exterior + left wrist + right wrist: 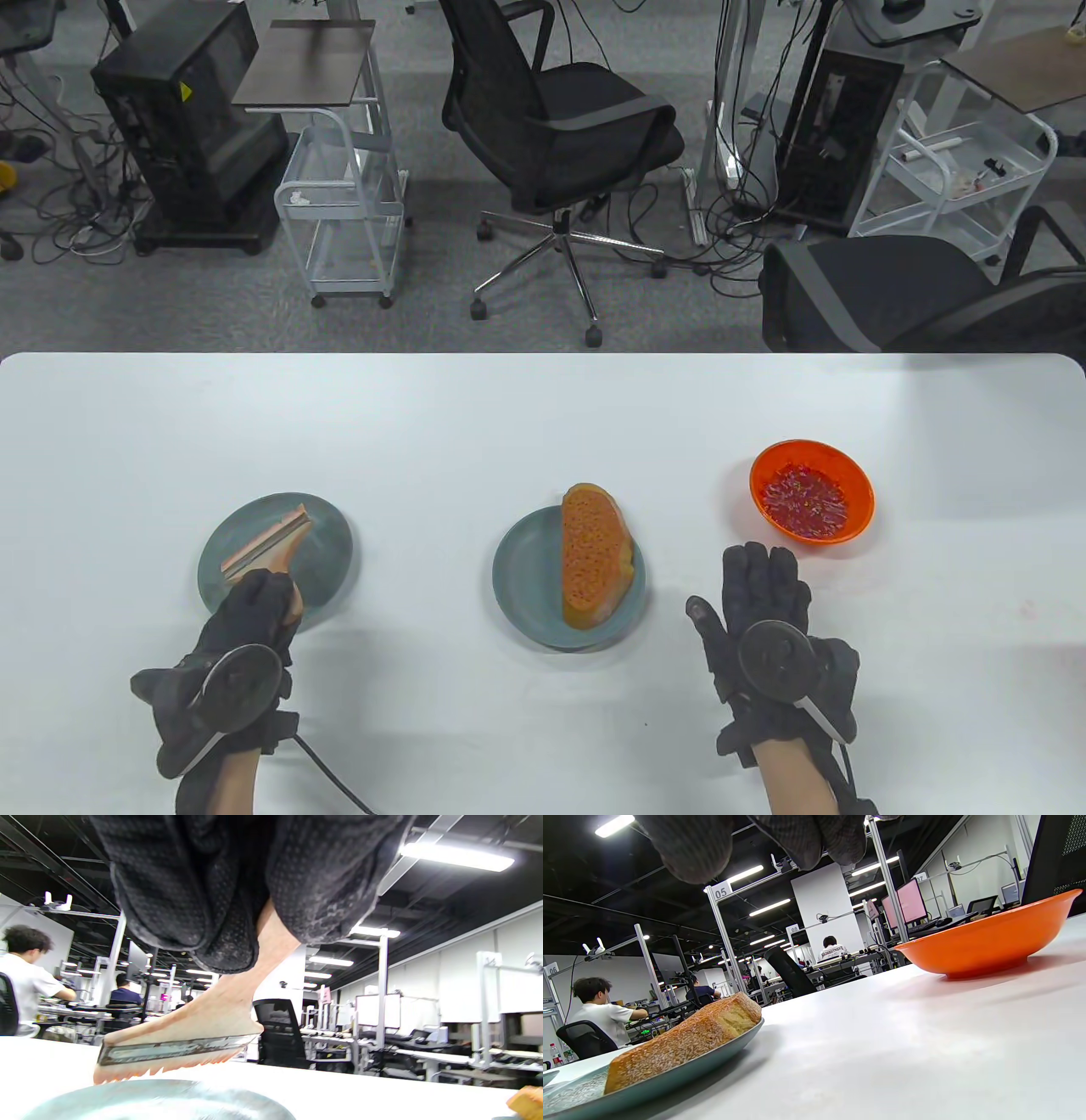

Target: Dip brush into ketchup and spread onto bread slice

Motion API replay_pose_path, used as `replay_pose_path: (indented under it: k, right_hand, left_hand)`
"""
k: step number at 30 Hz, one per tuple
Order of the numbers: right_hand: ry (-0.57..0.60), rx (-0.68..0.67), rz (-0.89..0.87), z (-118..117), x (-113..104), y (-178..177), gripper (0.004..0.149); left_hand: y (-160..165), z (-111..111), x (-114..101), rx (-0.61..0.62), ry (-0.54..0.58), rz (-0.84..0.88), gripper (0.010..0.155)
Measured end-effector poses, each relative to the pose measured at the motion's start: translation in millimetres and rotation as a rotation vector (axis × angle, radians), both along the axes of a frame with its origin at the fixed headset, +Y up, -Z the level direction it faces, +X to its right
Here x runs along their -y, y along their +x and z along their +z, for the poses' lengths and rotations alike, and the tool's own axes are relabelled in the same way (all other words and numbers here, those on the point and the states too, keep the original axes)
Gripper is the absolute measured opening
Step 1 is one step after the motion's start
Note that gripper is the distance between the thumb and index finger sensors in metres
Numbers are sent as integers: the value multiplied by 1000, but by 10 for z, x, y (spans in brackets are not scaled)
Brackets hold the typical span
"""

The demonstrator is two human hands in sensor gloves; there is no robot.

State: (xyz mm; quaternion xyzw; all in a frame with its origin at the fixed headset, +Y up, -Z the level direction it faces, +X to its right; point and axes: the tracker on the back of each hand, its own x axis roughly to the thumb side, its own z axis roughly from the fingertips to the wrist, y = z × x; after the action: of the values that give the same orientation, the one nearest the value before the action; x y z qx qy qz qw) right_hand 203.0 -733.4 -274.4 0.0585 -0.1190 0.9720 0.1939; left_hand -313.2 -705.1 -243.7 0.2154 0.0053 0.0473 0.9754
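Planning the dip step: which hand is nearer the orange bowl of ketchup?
Right. The right hand lies flat on the table just below the orange bowl of ketchup; the left hand grips the wooden-handled brush over the far-left grey plate.

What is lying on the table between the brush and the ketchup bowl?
In the table view, a plate with the bread slice lies between the brush and the ketchup bowl.
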Motion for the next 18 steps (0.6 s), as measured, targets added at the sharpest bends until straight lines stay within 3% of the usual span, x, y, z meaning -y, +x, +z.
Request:
replay_pose_path:
  k: [8, 14, 16, 18]
  right_hand:
    - [1, -6, 4, -1, 21, -2, 71]
    - [-25, -3, -18, -10, 52, 14, 70]
    - [-30, -5, -18, -8, 53, 10, 70]
    - [-32, -7, -13, -9, 51, 4, 70]
  left_hand:
    - [66, -83, 321, 66, -107, -94, 37]
    - [165, -68, 400, 64, -327, -255, 45]
    - [201, -68, 460, 46, -482, -331, 52]
    - [231, -38, 487, 27, -495, -394, 55]
